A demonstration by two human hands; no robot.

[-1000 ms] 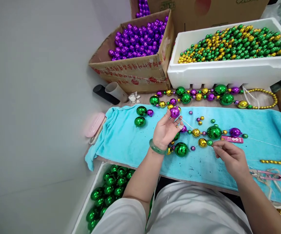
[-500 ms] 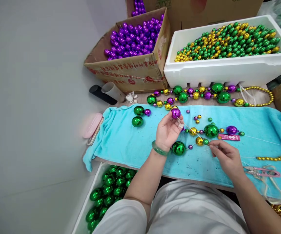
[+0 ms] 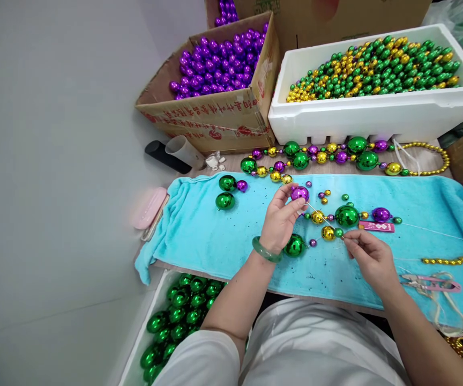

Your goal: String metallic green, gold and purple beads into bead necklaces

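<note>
My left hand (image 3: 281, 219), with a green bangle on the wrist, pinches a purple bead (image 3: 299, 193) above the turquoise towel (image 3: 199, 230). A thin needle (image 3: 323, 218) runs from that bead down to my right hand (image 3: 366, 254), whose fingers pinch its other end. Under and between my hands lies a part-strung strand with a large green bead (image 3: 346, 215), gold beads (image 3: 328, 233) and a purple bead (image 3: 381, 214). Another large green bead (image 3: 295, 245) sits by my left wrist. A pink tag (image 3: 376, 227) lies beside the strand.
A cardboard box of purple beads (image 3: 219, 64) and a white foam box of green and gold beads (image 3: 376, 64) stand at the back. Finished strands (image 3: 323, 156) lie before them. Two loose green beads (image 3: 225, 192), pink scissors (image 3: 432, 281), a pink case (image 3: 150, 207) and a tray of green beads (image 3: 175, 321).
My left hand has carried the purple bead right and down toward the needle. My right hand stays pinched on the needle's end.
</note>
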